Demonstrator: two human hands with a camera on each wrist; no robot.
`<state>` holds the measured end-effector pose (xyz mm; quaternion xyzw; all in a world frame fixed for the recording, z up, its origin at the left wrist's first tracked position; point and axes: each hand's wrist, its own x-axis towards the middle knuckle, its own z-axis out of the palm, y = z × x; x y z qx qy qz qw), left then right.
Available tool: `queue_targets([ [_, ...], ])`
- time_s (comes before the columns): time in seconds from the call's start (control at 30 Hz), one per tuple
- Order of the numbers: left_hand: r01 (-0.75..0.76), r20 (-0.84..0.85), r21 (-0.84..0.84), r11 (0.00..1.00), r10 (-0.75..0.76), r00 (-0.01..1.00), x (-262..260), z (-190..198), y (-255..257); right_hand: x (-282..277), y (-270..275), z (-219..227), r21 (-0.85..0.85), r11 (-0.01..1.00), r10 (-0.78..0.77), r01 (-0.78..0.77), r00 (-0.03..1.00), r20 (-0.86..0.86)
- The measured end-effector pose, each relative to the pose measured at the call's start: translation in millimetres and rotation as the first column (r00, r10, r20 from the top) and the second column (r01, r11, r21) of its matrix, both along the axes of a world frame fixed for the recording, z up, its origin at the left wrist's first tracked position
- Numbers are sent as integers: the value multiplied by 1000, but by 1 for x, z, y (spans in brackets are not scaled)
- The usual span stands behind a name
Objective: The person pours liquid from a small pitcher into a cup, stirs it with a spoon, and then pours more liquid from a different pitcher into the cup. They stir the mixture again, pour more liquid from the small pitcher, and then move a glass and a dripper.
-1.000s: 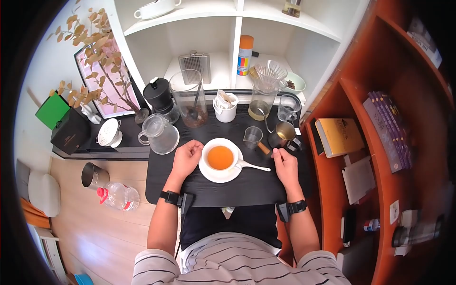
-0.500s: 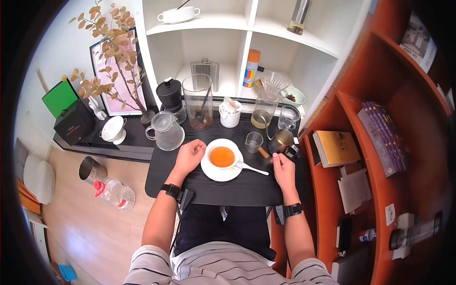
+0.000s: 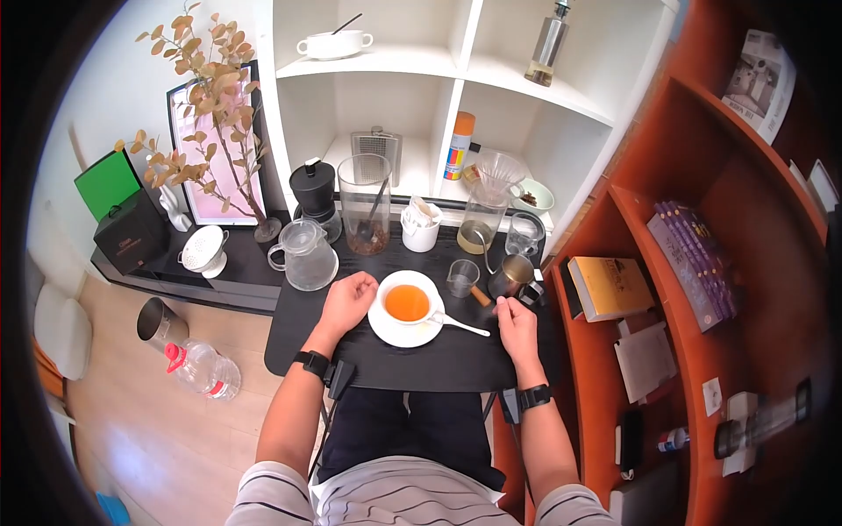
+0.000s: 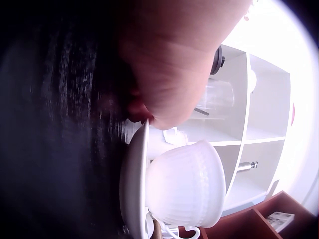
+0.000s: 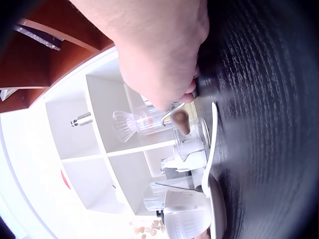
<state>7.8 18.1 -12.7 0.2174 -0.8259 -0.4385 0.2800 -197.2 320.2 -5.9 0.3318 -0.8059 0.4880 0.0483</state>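
Observation:
A white cup (image 4: 187,186) of amber tea (image 3: 407,303) stands on a white saucer (image 3: 396,338). A white spoon (image 3: 467,327) lies on the saucer with its handle sticking out to the right. My left hand (image 3: 350,302) rests on the black table left of the cup, fingers loosely curled, right at the saucer's rim in the left wrist view. To the right of the spoon handle's end, my right hand (image 3: 517,328) rests loosely curled, near a small glass pitcher (image 3: 462,279) with a wooden handle (image 3: 480,296) and a metal gooseneck kettle (image 3: 510,276). Both hands hold nothing.
Along the table's back stand a glass server (image 3: 307,254), a black grinder (image 3: 316,195), a tall glass canister (image 3: 362,206), a white holder with packets (image 3: 421,230) and a glass dripper (image 3: 500,175). A wooden bookshelf (image 3: 605,329) flanks the right. A bottle (image 3: 206,373) lies on the floor.
The head view has tilted upward and shifted, showing more of the upper shelf. Both hands keep their places beside the cup, and the cup, saucer and spoon have not moved on the table.

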Motion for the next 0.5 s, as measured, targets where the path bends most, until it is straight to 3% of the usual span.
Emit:
queue_targets([
  [0.07, 2, -9, 21, 1000, -2, 1000, 1, 1, 1, 1, 0, 1, 25, 1000, -8, 6, 998, 66],
  [0.5, 11, -5, -14, 1000, -11, 1000, 1, 5, 2, 3, 0, 3, 89, 996, -27, 21, 997, 68],
])
